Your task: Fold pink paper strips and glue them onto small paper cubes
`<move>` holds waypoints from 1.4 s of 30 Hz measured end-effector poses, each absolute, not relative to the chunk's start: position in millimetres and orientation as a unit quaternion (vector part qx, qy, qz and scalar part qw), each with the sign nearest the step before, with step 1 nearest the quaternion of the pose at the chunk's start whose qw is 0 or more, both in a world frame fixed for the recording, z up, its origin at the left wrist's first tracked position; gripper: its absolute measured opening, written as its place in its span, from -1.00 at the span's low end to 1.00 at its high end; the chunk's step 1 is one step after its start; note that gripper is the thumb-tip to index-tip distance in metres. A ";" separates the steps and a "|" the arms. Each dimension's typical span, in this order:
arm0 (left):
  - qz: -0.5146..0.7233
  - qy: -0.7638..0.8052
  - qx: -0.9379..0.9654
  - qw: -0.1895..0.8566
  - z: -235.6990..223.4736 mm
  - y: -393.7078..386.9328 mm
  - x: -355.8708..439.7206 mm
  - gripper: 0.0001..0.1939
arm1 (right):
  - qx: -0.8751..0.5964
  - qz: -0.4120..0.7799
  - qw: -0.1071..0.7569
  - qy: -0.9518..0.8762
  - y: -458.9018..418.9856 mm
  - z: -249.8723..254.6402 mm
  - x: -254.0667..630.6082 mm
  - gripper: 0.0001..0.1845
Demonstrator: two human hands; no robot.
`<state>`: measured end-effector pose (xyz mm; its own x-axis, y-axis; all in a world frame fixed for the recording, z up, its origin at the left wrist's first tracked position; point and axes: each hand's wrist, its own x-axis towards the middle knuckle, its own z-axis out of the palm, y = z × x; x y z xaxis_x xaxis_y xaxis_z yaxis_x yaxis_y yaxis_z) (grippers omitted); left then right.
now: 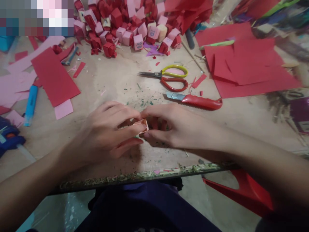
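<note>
Worktop (116, 80): carries it all, my scissors (159, 74) near its middle.
Box heap (125, 37): red and pink paper boxes beyond the scissors; what they hold, I can't tell.
Red sheets (253, 64): right of the scissors.
Left hand (101, 125): nearer me than the scissors, fingers around the small paper box (145, 122); whether they clamp it, I can't tell.
Right hand (178, 124): fingers and thumb pinching its other side; I'd press lightly, since thin walls could buckle.
Knife (202, 101): just my side of the scissors.
Small paper box: my side of the scissors too, one fingertip at its open mouth.
</note>
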<state>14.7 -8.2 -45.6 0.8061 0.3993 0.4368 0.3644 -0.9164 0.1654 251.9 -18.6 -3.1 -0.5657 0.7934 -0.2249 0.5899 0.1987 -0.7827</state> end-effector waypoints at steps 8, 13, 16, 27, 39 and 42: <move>0.215 0.185 0.958 -0.038 -42.7 -7.5 18.5 -0.82 | -0.476 0.478 0.112 -0.730 -21.4 -3.1 250.0 -0.83; 0.186 0.192 0.961 -0.073 -43.0 -8.0 18.2 -0.79 | -0.474 0.448 0.100 -0.751 -20.0 -5.3 251.2 -0.89; 0.170 0.192 0.963 -0.083 -44.0 -8.1 17.3 -0.78 | -0.444 0.419 0.107 -0.785 -18.0 -8.0 252.7 -0.90; 0.131 0.191 0.970 -0.074 -42.8 -8.1 19.5 -0.76 | -0.422 0.403 0.086 -0.808 -12.9 -11.4 253.7 -0.90; 0.260 0.288 0.910 0.148 -46.2 -10.1 27.2 -0.82 | -0.437 0.388 0.107 -0.805 -18.7 -8.6 251.5 -0.86; 0.267 0.308 0.903 0.136 -44.9 -11.6 28.8 -0.84 | -0.448 0.400 0.121 -0.790 -22.0 -8.2 249.2 -0.87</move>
<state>28.8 -11.6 -44.9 0.6671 0.6293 0.3987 0.4843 -0.7730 0.4098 249.2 -22.0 -8.2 -0.5686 0.8053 -0.1676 0.6115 0.2776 -0.7409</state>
